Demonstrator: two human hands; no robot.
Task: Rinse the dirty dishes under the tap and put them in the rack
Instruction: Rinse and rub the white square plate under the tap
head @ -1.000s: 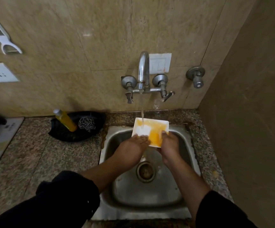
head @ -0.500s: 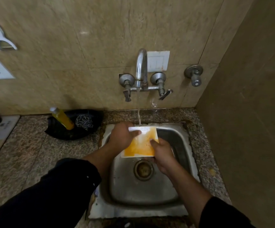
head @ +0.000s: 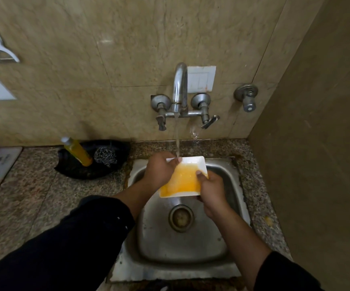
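Note:
A white rectangular dish (head: 183,179), smeared orange-yellow inside, is held tilted over the steel sink (head: 182,244). My left hand (head: 159,170) grips its far left corner, thumb over the rim. My right hand (head: 210,191) grips its right edge, thumb on the inside. Water runs from the wall tap (head: 179,89) and lands on the dish's far rim beside my left thumb. No rack is in view.
On the granite counter (head: 23,196) left of the sink lies a black tray (head: 90,162) with a yellow soap bottle (head: 77,151) and a steel scrubber (head: 105,156). A side wall closes in on the right. The sink drain (head: 180,217) sits below the dish.
My left hand shifted from the dish's near edge up to its far left corner. The dish turned and tilted, so the stream now hits its far rim; the orange film has spread.

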